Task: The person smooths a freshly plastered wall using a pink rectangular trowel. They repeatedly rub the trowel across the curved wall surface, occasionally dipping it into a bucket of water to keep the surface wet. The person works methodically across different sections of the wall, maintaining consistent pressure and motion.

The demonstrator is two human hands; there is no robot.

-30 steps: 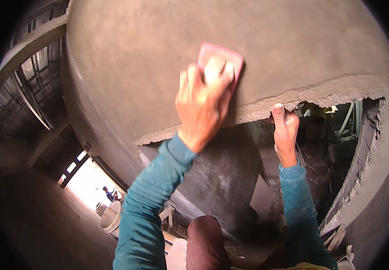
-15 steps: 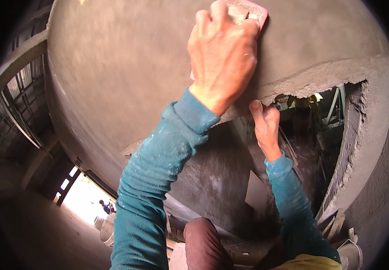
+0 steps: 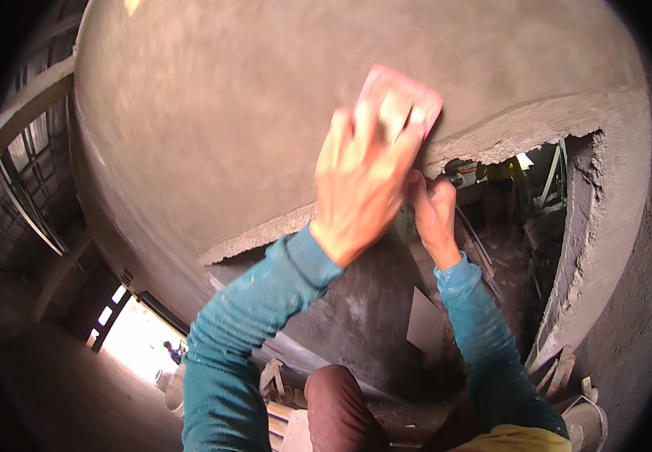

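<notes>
My left hand is wrapped round a pink float, its back smeared with grey plaster. The float lies against the grey plastered wall, just above the ragged lower edge of the plaster. The hand is slightly blurred and covers the float's handle. Close by on the right, my right hand is held up at that ragged edge, beside the opening. Its fingers are curled and partly hidden behind the left hand, so anything inside them cannot be made out.
A rough-edged opening shows a dim space with boards. Below stand a white bucket at the right and another bucket at the left. My knee is beneath my hands. A distant person is by the bright doorway.
My left hand and the float have come down the wall, close to the ragged edge and my right hand. The right hand has shifted slightly left and down.
</notes>
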